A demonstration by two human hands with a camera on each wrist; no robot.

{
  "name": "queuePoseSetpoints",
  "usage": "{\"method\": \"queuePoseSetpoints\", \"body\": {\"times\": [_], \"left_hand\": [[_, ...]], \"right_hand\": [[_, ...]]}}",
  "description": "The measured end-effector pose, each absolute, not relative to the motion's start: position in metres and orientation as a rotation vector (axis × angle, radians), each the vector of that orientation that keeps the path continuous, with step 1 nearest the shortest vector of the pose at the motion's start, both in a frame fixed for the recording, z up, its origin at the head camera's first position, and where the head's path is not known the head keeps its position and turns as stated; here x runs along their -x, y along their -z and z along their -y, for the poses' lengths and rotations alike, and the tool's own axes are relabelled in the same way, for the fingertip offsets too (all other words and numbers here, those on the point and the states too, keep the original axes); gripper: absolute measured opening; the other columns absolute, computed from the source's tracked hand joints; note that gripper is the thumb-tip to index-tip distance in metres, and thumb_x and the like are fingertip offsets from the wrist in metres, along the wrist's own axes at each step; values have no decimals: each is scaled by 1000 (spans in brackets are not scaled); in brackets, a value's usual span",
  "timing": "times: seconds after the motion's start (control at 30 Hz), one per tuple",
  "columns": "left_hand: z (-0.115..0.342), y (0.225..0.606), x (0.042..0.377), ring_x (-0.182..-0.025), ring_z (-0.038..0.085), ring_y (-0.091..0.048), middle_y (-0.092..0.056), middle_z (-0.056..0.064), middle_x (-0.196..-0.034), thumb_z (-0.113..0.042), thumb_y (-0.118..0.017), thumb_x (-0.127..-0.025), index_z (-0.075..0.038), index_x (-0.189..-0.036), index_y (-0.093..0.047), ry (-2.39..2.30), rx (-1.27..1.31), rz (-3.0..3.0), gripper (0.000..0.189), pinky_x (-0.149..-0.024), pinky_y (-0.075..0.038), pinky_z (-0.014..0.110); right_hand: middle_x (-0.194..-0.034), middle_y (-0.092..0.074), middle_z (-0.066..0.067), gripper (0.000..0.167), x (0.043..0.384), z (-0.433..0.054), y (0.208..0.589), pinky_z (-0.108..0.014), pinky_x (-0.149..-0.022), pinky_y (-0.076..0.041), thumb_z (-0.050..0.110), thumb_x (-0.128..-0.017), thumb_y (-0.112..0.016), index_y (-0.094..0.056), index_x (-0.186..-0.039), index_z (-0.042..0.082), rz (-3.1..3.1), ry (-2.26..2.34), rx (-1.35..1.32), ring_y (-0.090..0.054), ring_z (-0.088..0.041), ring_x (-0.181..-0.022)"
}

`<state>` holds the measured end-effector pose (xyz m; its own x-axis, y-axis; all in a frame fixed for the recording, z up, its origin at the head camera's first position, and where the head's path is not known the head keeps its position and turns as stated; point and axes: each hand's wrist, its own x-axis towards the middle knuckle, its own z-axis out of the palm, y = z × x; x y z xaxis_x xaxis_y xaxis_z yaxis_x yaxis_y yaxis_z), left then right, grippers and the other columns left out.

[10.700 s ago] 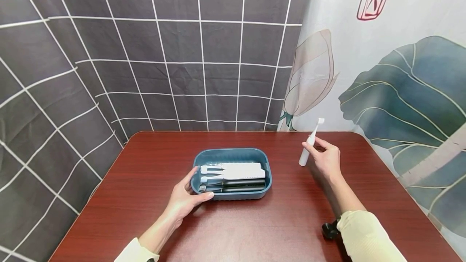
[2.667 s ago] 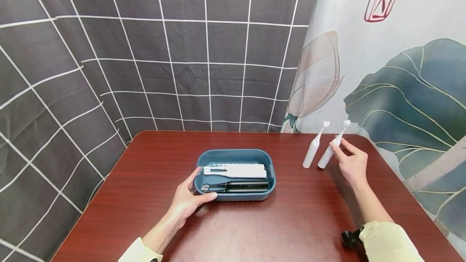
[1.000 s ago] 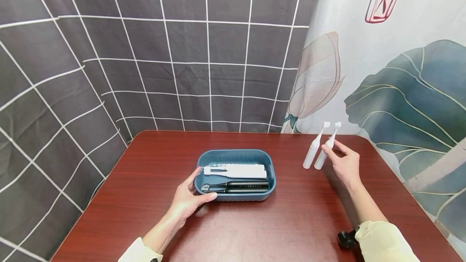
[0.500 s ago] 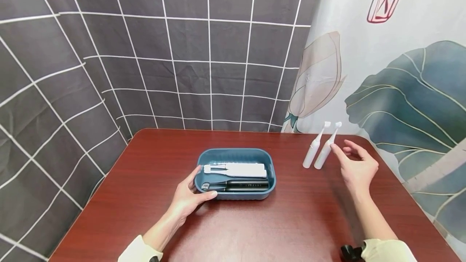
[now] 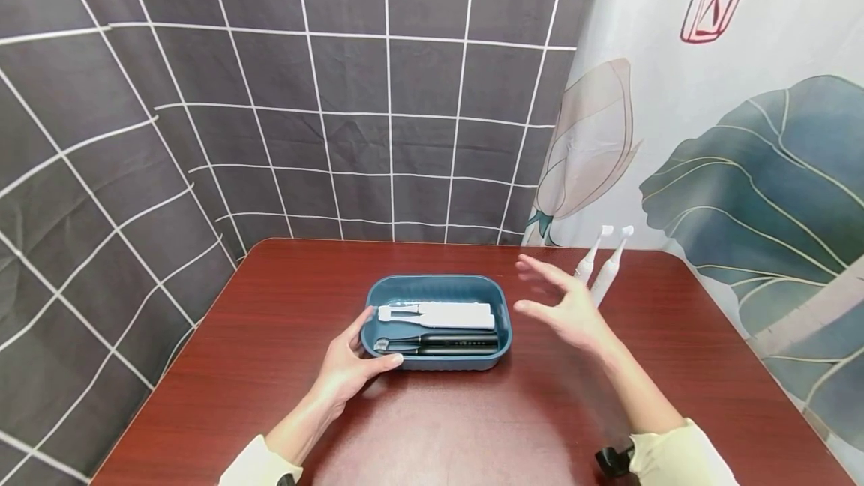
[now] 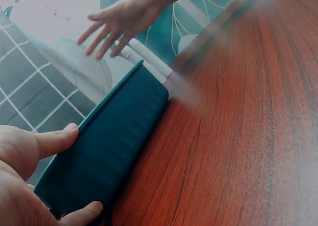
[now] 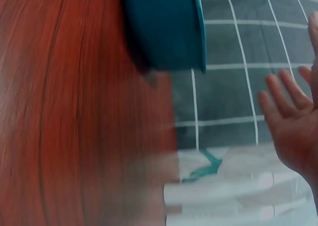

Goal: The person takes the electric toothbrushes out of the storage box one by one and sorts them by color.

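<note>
Across the left end of a blue plastic basket (image 5: 439, 364), my left hand (image 5: 343, 363) holds on with its thumb over the front rim and its fingers at the side. White electric toothbrushes (image 5: 455, 316) lie in the basket behind black electric toothbrushes (image 5: 459, 341), all with heads to the left. My right hand (image 5: 574, 313) is in the air between the basket and two upright white toothbrushes, its fingers spread with nothing in them. Those two, a left toothbrush (image 5: 586, 266) and a right toothbrush (image 5: 607, 276), stand side by side, their lower parts partly hidden by the hand.
The reddish-brown wooden table (image 5: 283, 298) has rounded far corners. A dark grey curtain (image 5: 337, 96) with white grid lines hangs behind it and on the left. On the right hangs a pale curtain (image 5: 675, 111) with flower and leaf prints.
My right hand stood a second white toothbrush beside the first, let go and swung left toward the basket. White toothbrushes in the basket are fewer than at first. My left hand has stayed put.
</note>
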<state>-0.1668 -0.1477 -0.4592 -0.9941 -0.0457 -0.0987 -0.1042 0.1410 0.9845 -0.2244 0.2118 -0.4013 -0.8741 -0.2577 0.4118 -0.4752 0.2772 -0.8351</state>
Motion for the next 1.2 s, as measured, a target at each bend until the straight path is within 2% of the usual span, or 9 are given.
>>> {"method": "queuePoseSetpoints", "body": {"times": [0.1,0.23,0.3,0.5,0.63,0.8,1.0,1.2], "left_hand": [[147,459,167,-136,34,-46,-46,19,-150,-14,-93,-70,-18,-155,-40,-2024,153,-2338,100,-102,-44,39],[147,458,166,-137,35,-44,-44,18,-152,-14,-94,-70,-18,-156,-40,-2022,151,-2337,101,-103,-44,40],[146,459,166,-137,35,-44,-43,18,-153,-14,-94,-70,-18,-156,-40,-2022,150,-2335,101,-103,-44,41],[146,460,168,-137,35,-45,-44,18,-152,-15,-94,-70,-18,-156,-40,-2022,151,-2336,101,-103,-44,41],[147,460,168,-137,34,-45,-44,19,-151,-13,-93,-70,-15,-156,-38,-2048,130,-2320,103,-104,-42,38],[148,460,166,-136,34,-46,-46,21,-150,-13,-94,-69,-13,-156,-38,-2057,111,-2330,103,-102,-44,33],[148,459,166,-136,35,-46,-45,22,-150,-15,-93,-71,-14,-156,-38,-2037,114,-2340,102,-104,-43,40],[148,459,166,-137,33,-45,-45,20,-150,-13,-92,-72,-15,-157,-37,-2049,128,-2312,101,-103,-44,39]], "right_hand": [[-138,-59,-14,72,230,-195,404,-48,-97,-50,9,-83,-83,-52,-148,15,2443,-1672,-823,-58,-41,-121],[-142,-56,-13,72,239,-177,410,-56,-100,-45,17,-84,-84,-52,-148,13,2545,-1602,-926,-57,-39,-123],[-143,-57,-10,72,242,-169,412,-56,-103,-43,21,-84,-84,-53,-147,13,2591,-1543,-953,-57,-35,-124],[-134,-64,-3,63,251,-145,418,-51,-97,-49,33,-83,-85,-63,-139,13,2693,-1326,-1002,-60,-28,-123],[-126,-68,1,61,252,-128,422,-46,-93,-51,46,-82,-82,-68,-134,18,2817,-1035,-977,-60,-19,-119],[-121,-65,3,61,252,-112,427,-44,-87,-52,59,-81,-76,-68,-133,27,2965,-729,-926,-61,-17,-112],[-115,-62,3,56,252,-96,434,-43,-80,-52,62,-84,-72,-68,-132,35,3032,-464,-883,-58,-19,-106],[-96,-56,-1,42,252,-83,440,-40,-68,-49,51,-91,-69,-71,-129,32,2988,-358,-963,-51,-19,-87]]}}
